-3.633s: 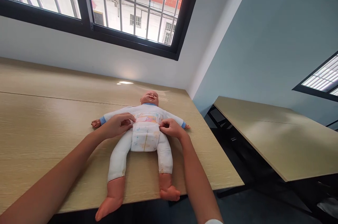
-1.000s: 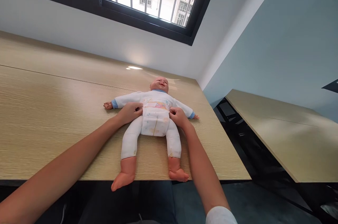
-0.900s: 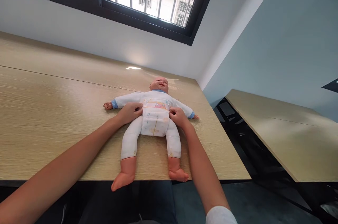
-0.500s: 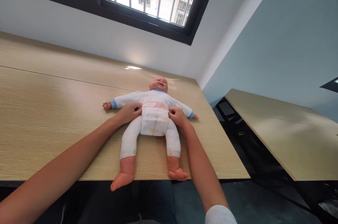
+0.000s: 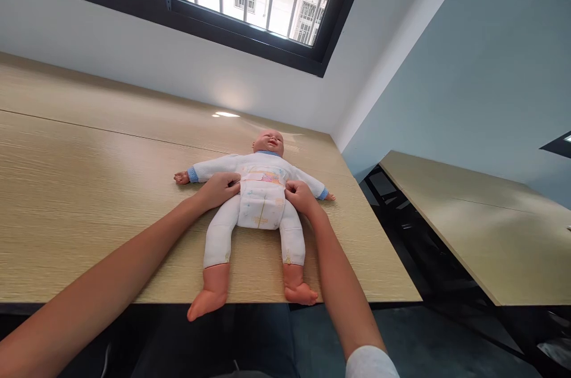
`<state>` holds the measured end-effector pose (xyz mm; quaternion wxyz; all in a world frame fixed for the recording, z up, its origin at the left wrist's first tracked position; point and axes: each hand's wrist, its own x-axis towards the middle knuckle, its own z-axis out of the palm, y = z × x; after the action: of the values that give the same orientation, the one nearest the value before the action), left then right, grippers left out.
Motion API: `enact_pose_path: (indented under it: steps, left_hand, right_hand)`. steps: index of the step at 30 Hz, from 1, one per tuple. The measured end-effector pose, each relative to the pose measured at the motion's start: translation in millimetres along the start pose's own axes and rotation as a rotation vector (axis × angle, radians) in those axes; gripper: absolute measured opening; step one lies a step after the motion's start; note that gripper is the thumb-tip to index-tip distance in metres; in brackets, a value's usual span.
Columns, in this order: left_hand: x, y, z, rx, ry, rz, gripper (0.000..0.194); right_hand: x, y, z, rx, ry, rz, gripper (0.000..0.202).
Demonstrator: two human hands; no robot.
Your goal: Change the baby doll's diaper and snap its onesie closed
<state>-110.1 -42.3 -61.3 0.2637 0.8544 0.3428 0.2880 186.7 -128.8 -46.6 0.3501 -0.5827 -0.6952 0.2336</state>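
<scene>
A baby doll (image 5: 218,234) in white clothes with blue cuffs lies on its back, arms spread, its bare feet at the table's near edge. Around its hips and belly is a white diaper (image 5: 261,205) with a coloured print at the top. My left hand (image 5: 220,189) is closed at the diaper's left side, fingertips pressed to its edge near the waist. On the opposite side my right hand (image 5: 300,195) pinches the diaper's right edge. The fingertips of both hands are partly hidden against the doll's sides.
The doll lies on a light wooden table (image 5: 98,188) pushed against a white wall below a dark-framed barred window (image 5: 250,33). A second wooden table (image 5: 473,211) stands to the right, past a gap with dark metal legs.
Almost nothing differs. Both hands keep their place at the diaper's sides, and the doll lies as before; the view has shifted only very slightly.
</scene>
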Motion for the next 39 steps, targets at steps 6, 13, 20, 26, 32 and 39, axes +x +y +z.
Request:
enact_pose_path:
  steps: [6,13,20,26,32,39]
  left_hand:
    - [0.4,-0.8,0.1,0.002,-0.008,-0.003,0.029]
    - [0.0,1.8,-0.6,-0.004,-0.007,0.000,0.030]
    - [0.4,3.3,-1.9,-0.012,-0.014,-0.004,0.031]
    - [-0.1,4.2,-2.0,-0.019,-0.011,-0.013,0.032]
    - [-0.2,3.4,-1.9,-0.038,-0.004,-0.015,0.032]
    - [0.2,5.0,-2.8,-0.141,0.001,-0.023,0.033]
  right_hand:
    - [0.2,0.2,-0.2,-0.004,0.003,0.007,0.028]
    - [0.5,0.3,-0.2,-0.009,0.003,0.008,0.028]
    - [0.2,-0.9,-0.9,-0.007,-0.006,0.011,0.027]
    - [-0.2,-1.9,-0.9,-0.001,-0.009,0.020,0.028]
    - [0.3,-0.6,-0.8,0.004,-0.007,0.023,0.029]
    - [-0.6,-1.7,-1.9,0.041,-0.006,0.020,0.029]
